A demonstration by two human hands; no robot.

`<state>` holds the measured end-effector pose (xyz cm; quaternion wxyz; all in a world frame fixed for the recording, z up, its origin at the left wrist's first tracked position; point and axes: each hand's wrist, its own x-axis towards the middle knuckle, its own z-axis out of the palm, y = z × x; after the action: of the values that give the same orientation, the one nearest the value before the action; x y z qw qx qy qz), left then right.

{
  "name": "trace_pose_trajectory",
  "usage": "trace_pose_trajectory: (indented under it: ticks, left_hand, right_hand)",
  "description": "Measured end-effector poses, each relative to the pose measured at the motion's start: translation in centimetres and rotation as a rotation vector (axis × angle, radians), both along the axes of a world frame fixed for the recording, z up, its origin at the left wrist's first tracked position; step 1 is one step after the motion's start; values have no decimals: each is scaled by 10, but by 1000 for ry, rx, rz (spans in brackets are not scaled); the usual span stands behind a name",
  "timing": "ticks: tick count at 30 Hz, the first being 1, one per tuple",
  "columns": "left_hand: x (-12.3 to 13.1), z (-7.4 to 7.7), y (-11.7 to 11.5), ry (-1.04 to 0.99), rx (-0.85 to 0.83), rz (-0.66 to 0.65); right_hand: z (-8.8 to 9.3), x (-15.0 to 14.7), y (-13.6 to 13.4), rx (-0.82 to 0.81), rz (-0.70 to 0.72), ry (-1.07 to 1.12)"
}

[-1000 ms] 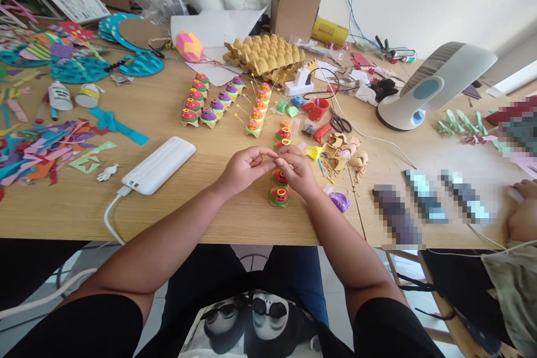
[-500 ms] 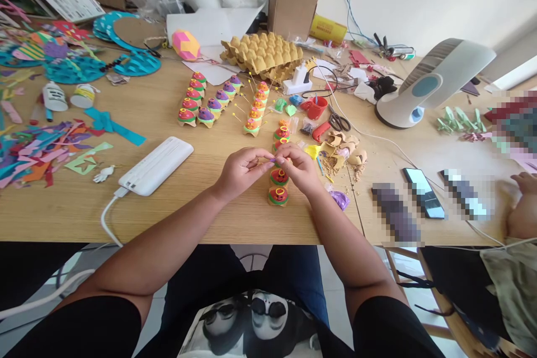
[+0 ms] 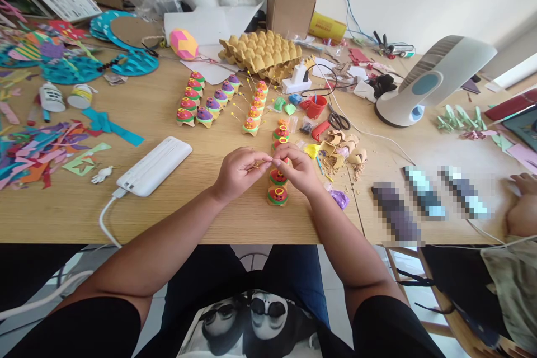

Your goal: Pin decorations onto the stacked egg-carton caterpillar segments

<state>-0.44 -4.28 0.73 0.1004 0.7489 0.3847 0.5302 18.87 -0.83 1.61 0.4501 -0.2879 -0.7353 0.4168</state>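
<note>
My left hand [image 3: 243,172] and my right hand [image 3: 296,168] meet fingertip to fingertip, both closed in a pinch. Between them is a tiny bit of what looks like purple modelling clay, now almost wholly hidden by the fingers. Below the hands stands a row of red egg-carton cups [image 3: 278,196] with green bands, yellow rings and small faces; my hands cover its middle. Right of my right hand lie a bag of purple clay [image 3: 339,199] and a yellow clay lump [image 3: 311,150].
Red [image 3: 185,116], purple [image 3: 205,116] and orange [image 3: 251,125] carton rows stand behind. A power bank [image 3: 155,165] lies left, near paper scraps [image 3: 37,151]. Scissors [image 3: 338,121], torn carton pieces [image 3: 342,142] and a fan [image 3: 428,86] are right. Another person's hand [image 3: 524,201] rests at the far right.
The purple bit showing between my fingertips has gone almost out of sight as the fingers shifted slightly. Both hands stay in nearly the same place.
</note>
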Motion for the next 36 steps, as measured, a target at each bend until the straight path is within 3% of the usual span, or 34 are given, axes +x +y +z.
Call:
trace_pose_trajectory:
  ticks: [7,11,13,15,20,26,31,36]
  left_hand:
    - [0,0,0,16,19,-4]
    - [0,-2,0,-62,-103,7]
    - [-1,-5,0,-128,-184,21]
    - [-1,-7,1,-182,-244,33]
    - [0,-9,3,-230,-322,10]
    - [1,-8,2,-237,-354,-10]
    - [1,-8,2,-248,-380,-14]
    - [2,-7,2,-251,-360,-38]
  right_hand:
    - [-3,0,0,99,-5,-41]
    - [-5,0,1,196,-174,-118]
    - [-5,0,2,110,-278,-83]
    - [-5,0,3,-83,-295,55]
    - [-2,2,6,-509,-148,434]
    - [7,7,8,-807,19,529]
    - [11,5,4,-895,61,506]
    - [5,-1,-3,-768,63,350]
